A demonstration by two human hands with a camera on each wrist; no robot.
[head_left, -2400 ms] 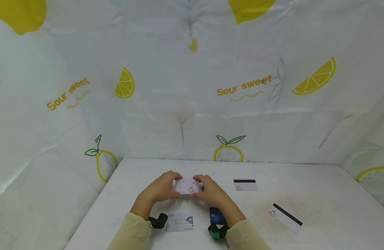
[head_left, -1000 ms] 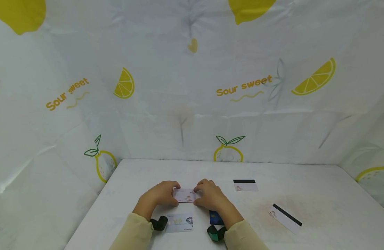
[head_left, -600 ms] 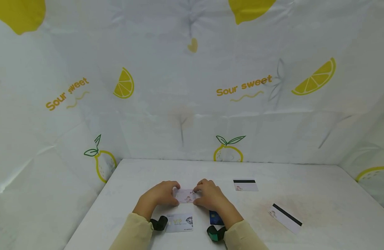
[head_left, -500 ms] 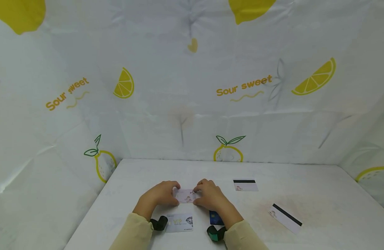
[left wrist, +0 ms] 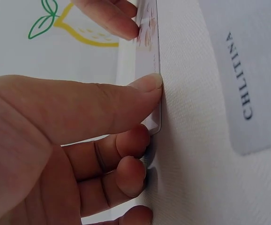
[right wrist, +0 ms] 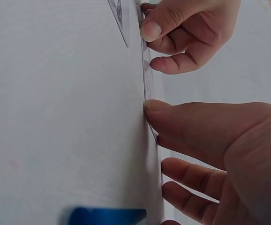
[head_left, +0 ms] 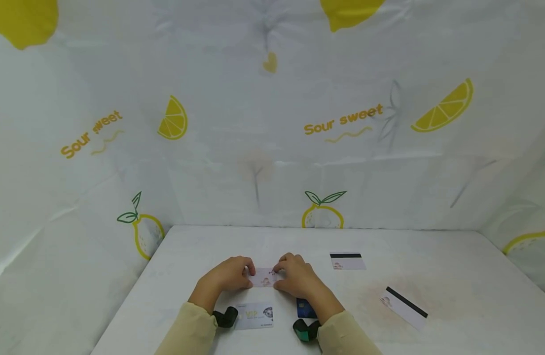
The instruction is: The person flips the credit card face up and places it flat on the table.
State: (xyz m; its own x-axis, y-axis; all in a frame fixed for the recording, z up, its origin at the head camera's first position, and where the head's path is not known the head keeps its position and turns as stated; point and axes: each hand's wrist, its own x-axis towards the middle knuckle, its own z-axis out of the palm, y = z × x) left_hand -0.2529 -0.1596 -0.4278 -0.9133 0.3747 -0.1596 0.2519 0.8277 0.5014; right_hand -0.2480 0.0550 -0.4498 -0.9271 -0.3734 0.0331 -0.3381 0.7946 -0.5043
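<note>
A pale card with a pinkish print [head_left: 265, 277] lies flat on the white table between both hands. My left hand [head_left: 228, 275] grips its left end, thumb on the near edge and fingers at the far side. The right hand [head_left: 299, 277] pinches the right end the same way. In the left wrist view the left thumb [left wrist: 146, 86] presses on the card's edge near a corner. Nearer the body lies a silver VIP card [head_left: 254, 315]. A dark blue chip card [head_left: 305, 309] is partly hidden under the right wrist.
Two white cards with black stripes lie to the right: one further back [head_left: 347, 261], one slanted nearer the front [head_left: 404, 308]. Behind the table [head_left: 454, 276] hangs a white sheet [head_left: 236, 123] printed with lemons. Each wrist wears a dark strap.
Both hands have brought the pinkish card down and slightly nearer the body, onto the table. Over the last half second the hands hardly move; the head view shifts a little.
</note>
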